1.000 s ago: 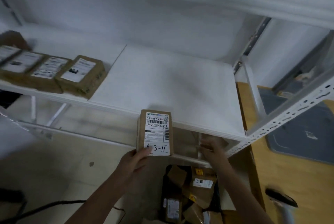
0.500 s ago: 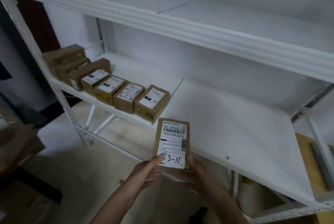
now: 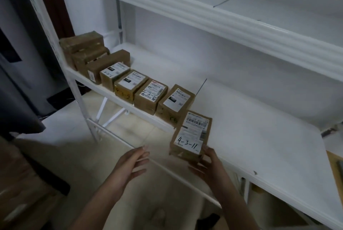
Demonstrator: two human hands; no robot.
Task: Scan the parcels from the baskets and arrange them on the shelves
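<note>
Seven parcels (image 3: 150, 96), one held parcel (image 3: 191, 136), two hands (image 3: 130, 162)

Only two bare arms in shot really. The left hand (image 3: 132, 162) and right hand (image 3: 206, 164) are both bare, with nails just visible on the left one's fingertips. The left forearm (image 3: 100, 202) and right forearm (image 3: 233, 203) are slim and uncovered right down to the bottom edge.
</note>
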